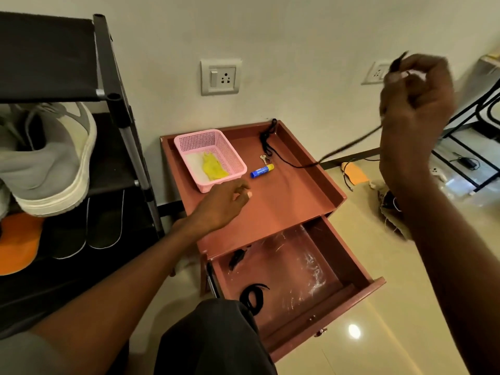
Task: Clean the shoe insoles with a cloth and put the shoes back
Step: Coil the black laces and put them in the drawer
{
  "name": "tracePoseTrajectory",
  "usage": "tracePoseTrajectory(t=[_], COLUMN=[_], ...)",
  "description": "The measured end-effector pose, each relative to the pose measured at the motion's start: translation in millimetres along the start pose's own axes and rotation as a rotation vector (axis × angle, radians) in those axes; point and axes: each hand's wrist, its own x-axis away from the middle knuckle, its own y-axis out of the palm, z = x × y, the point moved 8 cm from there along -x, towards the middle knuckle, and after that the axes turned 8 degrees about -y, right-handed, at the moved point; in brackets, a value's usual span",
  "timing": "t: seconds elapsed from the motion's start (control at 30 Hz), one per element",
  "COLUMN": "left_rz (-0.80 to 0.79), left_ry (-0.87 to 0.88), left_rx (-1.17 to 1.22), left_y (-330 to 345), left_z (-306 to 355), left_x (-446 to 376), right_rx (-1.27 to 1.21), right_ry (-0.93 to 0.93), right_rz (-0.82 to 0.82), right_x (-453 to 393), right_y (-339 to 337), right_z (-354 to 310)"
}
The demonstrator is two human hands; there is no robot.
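My right hand (414, 104) is raised at the right and pinches a black cord (349, 146) that trails down onto the brown cabinet top (284, 201). My left hand (224, 201) hovers over the cabinet top just in front of a pink basket (238, 161), fingers loosely curled, holding nothing. Inside the basket lie a yellow cloth (212, 167) and something white. A grey high-top shoe (51, 158) stands on the black shoe rack (119, 104) at the left, with dark insoles (104, 226) and an orange shoe (19, 242) on the shelf below.
A blue glue stick (262, 171) and a small key (264, 159) lie on the cabinet top. The drawer (297, 269) below is pulled open with black cords inside. Wall sockets (220, 77) sit behind; cables and a metal frame (470, 147) are on the floor at right.
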Motion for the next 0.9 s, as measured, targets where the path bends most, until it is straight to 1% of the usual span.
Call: tracePoseTrajectory(t=[0.1, 0.17, 0.23, 0.3, 0.37, 0.43, 0.5, 0.53, 0.6, 0.63, 0.67, 0.7, 0.8, 0.87, 0.9], left_rz=[0.059, 0.036, -0.105, -0.319, -0.474, -0.521, -0.516, -0.530, -0.596, -0.629, -0.647, -0.648, -0.619, -0.595, -0.570], left_ry=[0.110, 0.136, 0.141, 0.125, 0.070, 0.004, -0.052, -0.069, -0.081, -0.094, -0.114, -0.153, -0.259, -0.293, -0.285], left_rx=[0.124, 0.248, 0.302, 0.317, 0.395, 0.439, 0.366, 0.288, 0.138, 0.149, 0.243, 0.407, 1.006, 1.356, 1.473], left_y=[-6.6, -6.1, 8.7, 32.4, 52.1, 61.0, 61.5, 61.7, 64.2, 65.1, 64.5, 62.4, 52.2, 50.2, 48.7], left_z=[29.3, 46.5, 63.4, 77.2, 79.1, 72.8, 64.9, 62.1, 59.3, 58.8, 59.4, 60.5, 69.0, 69.4, 68.9], left_x=[17.4, 31.4, 47.2, 67.9, 82.6, 89.4, 90.6, 91.4, 96.4, 98.9, 100.1, 100.1, 96.2, 88.5, 84.5], right_rx=[0.233, 0.305, 0.326, 0.291, 0.280, 0.273, 0.266, 0.261, 0.266, 0.278, 0.289, 0.285, 0.201, 0.121, 0.097], right_ry=[0.088, 0.099, 0.087, 0.088, 0.099, 0.103, 0.093, 0.101, 0.131, 0.137, 0.149, 0.181, 0.325, 0.352, 0.348], right_rz=[-0.402, -0.684, -0.873, -0.971, -1.024, -1.037, -1.066, -1.079, -1.054, -1.022, -0.997, -0.989, -1.007, -1.038, -1.062], right_x=[59.1, 103.6, 140.6, 168.1, 188.2, 200.2, 207.2, 209.6, 207.4, 204.4, 202.8, 204.7, 226.7, 245.9, 254.9], right_y=[10.2, 26.2, 37.4, 43.5, 45.8, 43.1, 40.9, 39.0, 31.4, 27.3, 24.3, 22.6, 23.9, 29.2, 32.2], right_z=[3.1, 7.5, 7.8, 5.6, 4.3, 3.0, 0.9, 1.5, 9.1, 14.3, 19.8, 25.4, 33.1, 26.1, 21.7])
